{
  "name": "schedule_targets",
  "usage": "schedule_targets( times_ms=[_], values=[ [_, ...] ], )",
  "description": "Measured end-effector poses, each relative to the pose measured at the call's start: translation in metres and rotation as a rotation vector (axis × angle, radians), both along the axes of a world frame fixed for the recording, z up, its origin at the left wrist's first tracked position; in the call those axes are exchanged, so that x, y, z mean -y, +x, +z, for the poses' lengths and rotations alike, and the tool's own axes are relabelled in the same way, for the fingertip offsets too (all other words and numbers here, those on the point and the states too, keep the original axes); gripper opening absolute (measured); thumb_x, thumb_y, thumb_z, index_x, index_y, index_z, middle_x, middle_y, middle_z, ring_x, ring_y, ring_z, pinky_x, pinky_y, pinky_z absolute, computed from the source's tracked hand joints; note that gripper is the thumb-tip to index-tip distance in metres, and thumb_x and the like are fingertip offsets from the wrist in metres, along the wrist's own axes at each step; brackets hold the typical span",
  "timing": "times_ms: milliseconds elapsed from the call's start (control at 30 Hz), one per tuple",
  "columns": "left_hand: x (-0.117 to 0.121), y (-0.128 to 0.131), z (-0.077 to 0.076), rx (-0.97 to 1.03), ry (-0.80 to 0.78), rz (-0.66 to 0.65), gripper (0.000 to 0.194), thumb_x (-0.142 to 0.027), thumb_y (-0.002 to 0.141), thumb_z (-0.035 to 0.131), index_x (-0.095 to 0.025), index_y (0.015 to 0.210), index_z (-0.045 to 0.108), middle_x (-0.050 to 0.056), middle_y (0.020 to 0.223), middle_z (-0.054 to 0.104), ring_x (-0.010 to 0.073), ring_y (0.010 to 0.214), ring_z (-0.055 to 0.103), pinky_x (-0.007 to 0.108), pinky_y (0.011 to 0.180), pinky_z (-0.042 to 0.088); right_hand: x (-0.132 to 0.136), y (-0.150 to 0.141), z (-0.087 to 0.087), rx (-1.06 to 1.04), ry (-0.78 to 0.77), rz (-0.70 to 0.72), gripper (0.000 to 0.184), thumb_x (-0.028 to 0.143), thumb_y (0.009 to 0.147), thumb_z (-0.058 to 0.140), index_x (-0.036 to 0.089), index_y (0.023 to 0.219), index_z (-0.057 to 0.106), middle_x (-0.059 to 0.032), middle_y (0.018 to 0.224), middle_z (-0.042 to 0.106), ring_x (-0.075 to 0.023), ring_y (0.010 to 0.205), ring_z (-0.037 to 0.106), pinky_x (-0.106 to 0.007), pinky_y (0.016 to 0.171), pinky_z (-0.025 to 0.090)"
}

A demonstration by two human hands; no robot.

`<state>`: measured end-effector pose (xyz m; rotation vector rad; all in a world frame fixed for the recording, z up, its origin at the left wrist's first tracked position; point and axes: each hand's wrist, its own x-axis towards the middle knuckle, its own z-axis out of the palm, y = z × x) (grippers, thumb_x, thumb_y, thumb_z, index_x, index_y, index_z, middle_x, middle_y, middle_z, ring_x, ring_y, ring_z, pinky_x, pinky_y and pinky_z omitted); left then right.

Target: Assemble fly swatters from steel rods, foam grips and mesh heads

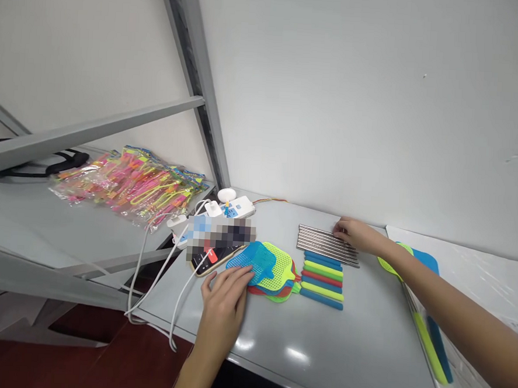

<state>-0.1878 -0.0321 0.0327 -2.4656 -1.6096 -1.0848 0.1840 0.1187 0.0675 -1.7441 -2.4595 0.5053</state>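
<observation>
We have our left hand [224,300] over the stacked heads [283,271], its fingers lying close together on the top blue one; we cannot tell whether it pinches or only presses. That top head sits askew, reaching past the pile towards the phone [199,268], so a sideways drag could fan the stack out or push it into the phone.

Our right hand [351,232] is narrow, fingertips bent down at the far right end of the metal rods [321,240]. Whether a rod is between them, we cannot tell. The rods lie side by side, smooth and probably round, so lifting one carelessly could set its neighbours rolling. The nearest could run into the coloured handles [323,279] just beside them and spoil that neat row.

The heads' stems come right up to the left ends of the lower handles, so a tug on the pile might knock those crooked as well.

A white cable [181,302] runs across the phone and loops over the table's [363,352] front edge. If our left wrist snagged it, the phone could shift into the heads.

Our right forearm [437,298] crosses above the swatters [428,348] on the right; lowering the elbow could sweep them askew
</observation>
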Motion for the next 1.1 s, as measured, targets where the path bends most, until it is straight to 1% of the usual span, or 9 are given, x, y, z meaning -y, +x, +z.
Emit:
schedule_targets(
  times_ms=[300,400,500,633,733,867,1000,1067,1100],
  values=[
    [0.01,0.017,0.022,0.192,0.374,0.027,0.032,0.001,0.083,0.06,-0.02,0.107,0.065,0.006,0.101,0.074,0.0216,0.104,0.064,0.05,0.104,0.034,0.005,-0.004,-0.006,-0.025,0.04,-0.111,0.015,0.026,0.089,0.046,0.02,0.085,0.06,-0.0094,0.092,0.069,-0.0217,0.079,0.061,-0.029,0.068,0.041],
    [0.021,0.026,0.037,0.172,0.4,-0.073,0.028,0.0,0.082,0.061,-0.018,0.103,0.064,0.007,0.099,0.074,0.0212,0.106,0.064,0.048,0.104,0.037,0.01,-0.004,-0.003,-0.061,0.071,-0.18,0.014,0.026,0.091,0.043,0.02,0.092,0.056,-0.0086,0.085,0.069,-0.0215,0.072,0.06,-0.03,0.063,0.041],
    [0.038,0.051,0.044,0.156,0.365,-0.233,0.018,-0.003,0.084,0.059,-0.017,0.094,0.063,0.004,0.099,0.075,0.0196,0.109,0.064,0.044,0.105,0.039,0.02,-0.001,0.006,-0.119,0.124,-0.25,0.018,0.03,0.095,0.037,0.022,0.099,0.052,-0.0081,0.09,0.069,-0.0218,0.073,0.06,-0.03,0.063,0.042],
    [0.062,0.108,0.027,0.159,0.371,-0.468,0.016,-0.005,0.085,0.054,-0.016,0.075,0.059,0.004,0.11,0.072,0.0222,0.116,0.06,0.039,0.1,0.046,0.049,0.009,0.023,-0.192,0.216,-0.358,0.029,0.041,0.098,0.03,0.022,0.106,0.05,-0.0083,0.097,0.067,-0.0234,0.084,0.061,-0.032,0.07,0.044],
    [0.075,0.153,0.003,0.065,0.312,-0.533,0.021,-0.01,0.087,0.052,-0.016,0.067,0.055,0.005,0.113,0.07,0.024,0.114,0.061,0.037,0.091,0.049,0.086,0.018,0.036,-0.223,0.239,-0.403,0.032,0.047,0.097,0.032,0.023,0.1,0.053,-0.0057,0.088,0.067,-0.0221,0.079,0.061,-0.031,0.068,0.044],
    [0.082,0.193,-0.018,-0.087,0.144,-0.54,0.013,-0.02,0.088,0.06,-0.017,0.076,0.058,0.006,0.108,0.069,0.0255,0.111,0.06,0.039,0.083,0.05,0.142,0.023,0.043,-0.307,0.211,-0.427,0.035,0.051,0.096,0.036,0.023,0.094,0.057,-0.0038,0.081,0.066,-0.0205,0.072,0.06,-0.031,0.063,0.044],
    [0.071,0.198,-0.016,-0.096,0.014,-0.604,0.031,-0.048,0.086,0.064,-0.017,0.085,0.061,0.008,0.116,0.065,0.027,0.113,0.055,0.04,0.081,0.048,0.188,0.027,0.037,-0.37,0.193,-0.447,0.032,0.05,0.096,0.039,0.024,0.096,0.058,-0.0046,0.088,0.067,-0.0226,0.08,0.062,-0.033,0.068,0.047],
    [0.058,0.188,-0.01,-0.098,-0.012,-0.508,0.017,-0.035,0.091,0.06,-0.019,0.091,0.062,0.008,0.121,0.063,0.0265,0.113,0.054,0.04,0.082,0.046,0.204,0.03,0.031,-0.384,0.181,-0.46,0.03,0.049,0.096,0.041,0.025,0.099,0.058,-0.0052,0.091,0.068,-0.0232,0.083,0.063,-0.034,0.07,0.049],
    [0.05,0.181,-0.007,-0.105,-0.018,-0.398,0.007,-0.025,0.092,0.059,-0.02,0.093,0.063,0.008,0.121,0.063,0.0268,0.112,0.054,0.041,0.082,0.045,0.212,0.032,0.028,-0.39,0.173,-0.467,0.029,0.048,0.095,0.042,0.025,0.101,0.059,-0.0055,0.093,0.068,-0.0233,0.084,0.064,-0.034,0.071,0.049]
  ],
)
